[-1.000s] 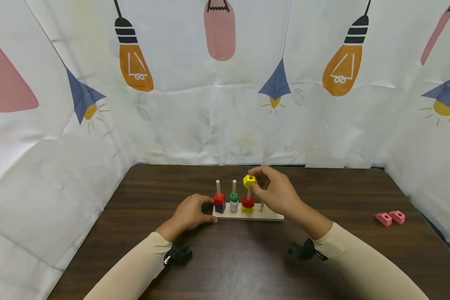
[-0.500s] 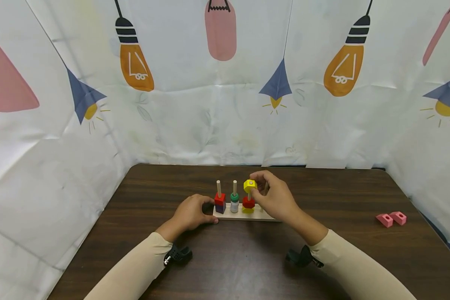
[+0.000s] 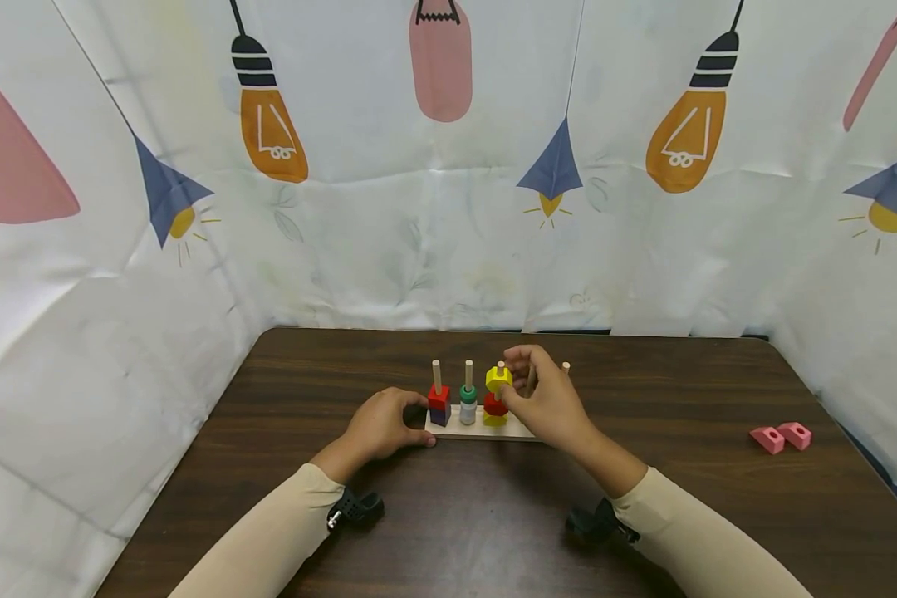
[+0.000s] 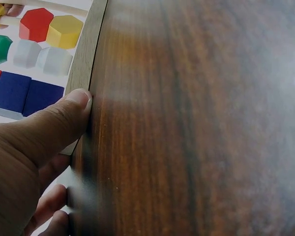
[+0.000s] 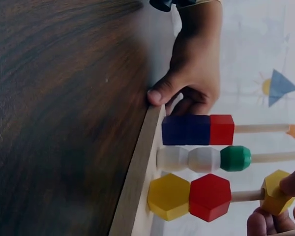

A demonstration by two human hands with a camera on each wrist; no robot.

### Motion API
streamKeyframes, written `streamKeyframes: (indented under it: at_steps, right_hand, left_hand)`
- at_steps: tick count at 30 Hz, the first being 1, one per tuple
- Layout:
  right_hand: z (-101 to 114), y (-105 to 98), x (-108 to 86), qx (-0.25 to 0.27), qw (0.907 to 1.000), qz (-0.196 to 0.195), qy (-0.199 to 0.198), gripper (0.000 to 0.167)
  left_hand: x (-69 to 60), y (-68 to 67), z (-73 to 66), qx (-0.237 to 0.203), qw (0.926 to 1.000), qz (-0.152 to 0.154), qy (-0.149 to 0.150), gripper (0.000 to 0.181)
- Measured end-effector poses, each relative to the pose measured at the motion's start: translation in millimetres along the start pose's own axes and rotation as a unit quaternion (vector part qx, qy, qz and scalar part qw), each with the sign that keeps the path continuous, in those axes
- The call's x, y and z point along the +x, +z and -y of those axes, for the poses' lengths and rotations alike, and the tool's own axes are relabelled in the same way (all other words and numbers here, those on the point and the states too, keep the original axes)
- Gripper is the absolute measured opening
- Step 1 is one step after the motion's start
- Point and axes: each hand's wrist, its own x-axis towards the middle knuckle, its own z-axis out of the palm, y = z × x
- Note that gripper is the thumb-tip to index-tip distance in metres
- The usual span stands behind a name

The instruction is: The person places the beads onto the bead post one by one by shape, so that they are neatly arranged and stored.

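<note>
My left hand [image 3: 384, 423] grips the left end of a wooden peg board [image 3: 478, 432], its thumb on the front edge. Between thumb and fingers, my right hand [image 3: 556, 403] pinches a yellow hexagonal bead [image 5: 274, 194]. That bead is threaded on the upper part of the third peg; the peg's tip shows through it. Below it, apart, sit a red hexagonal bead [image 5: 210, 198] and a lower yellow one [image 5: 168, 196]. The first peg carries a red cube [image 5: 221, 130] over dark blue cubes [image 5: 186, 130]. On the second, a green bead [image 5: 235, 158] tops white beads [image 5: 204, 160].
Two pink blocks [image 3: 767, 439] with holes lie on the dark wooden table [image 3: 680, 399] at the right. The board's right part, with further pegs, is partly hidden behind my right hand. A printed white curtain [image 3: 433, 249] stands behind the table.
My right hand has moved down with the yellow bead, from the third peg's top to a little way along it. The left hand stays on the board.
</note>
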Motion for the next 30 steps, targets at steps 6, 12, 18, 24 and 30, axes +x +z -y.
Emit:
streamKeyframes:
  at_steps: [6, 12, 18, 24, 30]
  right_hand:
    - [-4, 4, -2.0, 0.029, 0.9995, -0.002, 0.012, 0.049]
    - [-10, 8, -4.0, 0.045, 0.9983, 0.001, 0.037, 0.045]
    - [-18, 13, -6.4, 0.044, 0.9982, 0.009, 0.038, 0.043]
    - [-20, 14, -6.3, 0.049, 0.9984, 0.003, 0.028, 0.046]
    - [-21, 14, -11.1, 0.041, 0.9987, -0.001, 0.032, 0.059]
  left_hand:
    - [-0.2, 0.1, -0.1, 0.001, 1.0000, 0.000, -0.001, 0.057]
    - [0.3, 0.2, 0.1, 0.004, 1.0000, 0.000, -0.002, 0.057]
    - [0.2, 0.1, -0.1, 0.004, 1.0000, -0.001, 0.000, 0.057]
    - [0.6, -0.8, -0.7, 0.006, 1.0000, -0.001, 0.002, 0.056]
    - [0.4, -0.2, -0.1, 0.006, 1.0000, -0.001, -0.001, 0.056]
